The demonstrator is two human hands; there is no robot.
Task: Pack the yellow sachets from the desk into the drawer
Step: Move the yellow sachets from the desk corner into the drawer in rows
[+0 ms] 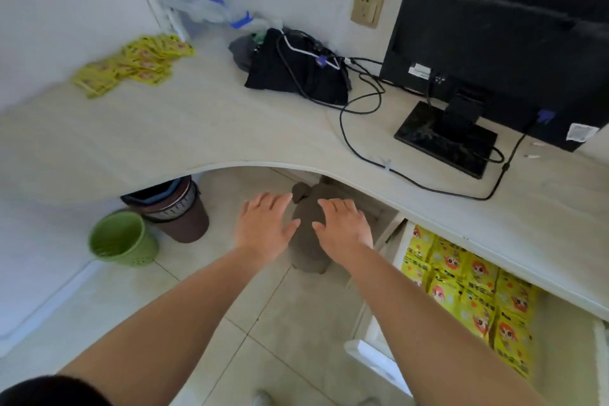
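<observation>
A loose pile of yellow sachets (131, 64) lies on the far left corner of the pale desk (197, 128). More yellow sachets (468, 290) fill the open white drawer (372, 356) under the desk at the lower right, laid flat in rows. My left hand (263, 224) and my right hand (342, 227) hover side by side below the desk's curved front edge, palms down, fingers straight, holding nothing. Both are well short of the pile and left of the drawer.
A black monitor (501, 43) with cables stands at the right back, a black bag (296, 72) beside it. Under the desk sit a green bin (122, 241), a brown bin (178, 211) and a grey lump (309, 241) on the tiled floor.
</observation>
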